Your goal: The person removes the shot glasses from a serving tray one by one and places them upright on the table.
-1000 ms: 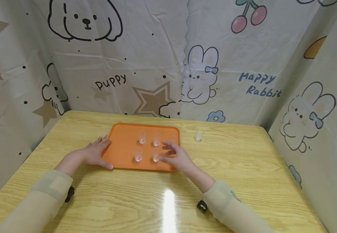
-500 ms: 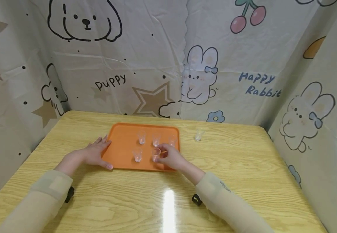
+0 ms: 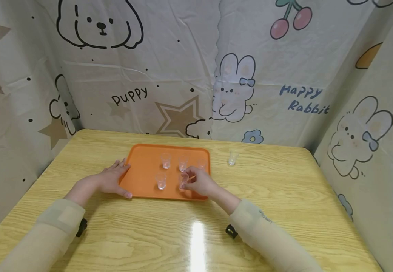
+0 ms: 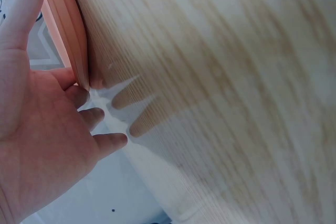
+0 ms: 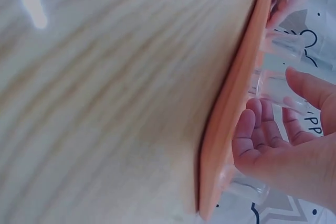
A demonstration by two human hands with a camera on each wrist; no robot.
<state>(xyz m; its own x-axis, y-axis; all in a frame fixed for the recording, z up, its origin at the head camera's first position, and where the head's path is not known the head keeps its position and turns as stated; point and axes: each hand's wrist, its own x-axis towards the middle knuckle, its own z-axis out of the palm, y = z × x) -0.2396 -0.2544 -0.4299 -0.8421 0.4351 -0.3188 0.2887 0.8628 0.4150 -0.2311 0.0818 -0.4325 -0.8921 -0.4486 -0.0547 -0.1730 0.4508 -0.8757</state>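
Observation:
In the head view my left hand (image 3: 113, 179) lies spread at the left rim of an orange tray (image 3: 142, 166). The left wrist view has its thumb along the tray's side, with the other fingers loosely extended. At the front of the tray, my right hand (image 3: 201, 183) holds a small clear cup (image 3: 182, 179) upright between thumb and fingers. The right wrist view places the thumb and a finger on either side of this cup (image 5: 270, 85). Left of it stands another clear cup (image 3: 161, 182). Behind are a left cup (image 3: 166, 161), a middle cup (image 3: 183, 163) and a right cup (image 3: 202, 163), partly hidden.
One more clear cup (image 3: 232, 158) stands on the wooden table (image 3: 142, 234), right of the tray. A printed cloth (image 3: 182, 68) hangs behind the table and along both sides.
My right hand has moved slightly left onto the front cup, its fingers closing from apart to a pinch. The left hand and the tray have stayed put.

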